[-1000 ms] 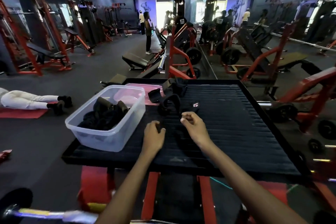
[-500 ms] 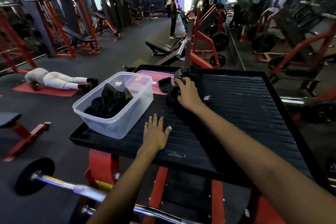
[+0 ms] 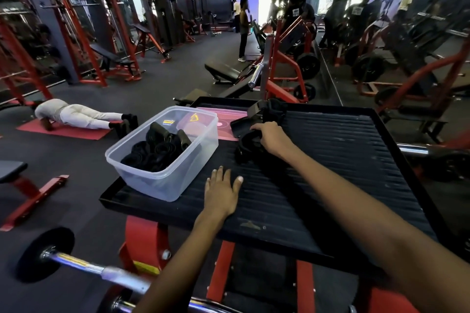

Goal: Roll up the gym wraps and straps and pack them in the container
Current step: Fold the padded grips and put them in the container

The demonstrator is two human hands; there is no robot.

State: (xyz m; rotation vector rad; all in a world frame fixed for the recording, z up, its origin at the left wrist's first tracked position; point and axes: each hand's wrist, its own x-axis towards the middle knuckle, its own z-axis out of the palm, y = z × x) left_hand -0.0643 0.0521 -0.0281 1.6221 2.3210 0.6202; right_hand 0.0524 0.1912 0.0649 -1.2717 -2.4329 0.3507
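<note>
Starting at 9 o'clock: clear plastic container [image 3: 162,160] on the table [image 3: 330,185], already part-filled w/ black rolled wraps [image 3: 155,151]. Pink lid [image 3: 223,123] lies flat just behind it, toward 11 o'clock. Left hand [image 3: 221,192] at 6 o'clock rests flat on the ribbed top, fingers straight, holding nothing. Right hand [image 3: 270,136] at 12 o'clock, fingers curled round a piece in the loose pile of black wraps and straps [image 3: 254,132] – grip clenched on it; exact pinch pt hidden under the knuckles.

Judgement: fabric looks soft, light, floppy, prob. w/ stiffer padded sections and hook-and-loop ends that may snag neighbours. Best to take one free end, pull it clear of the pile, lay flat, then roll tight from the end so it doesn't spring open in the container.
</note>
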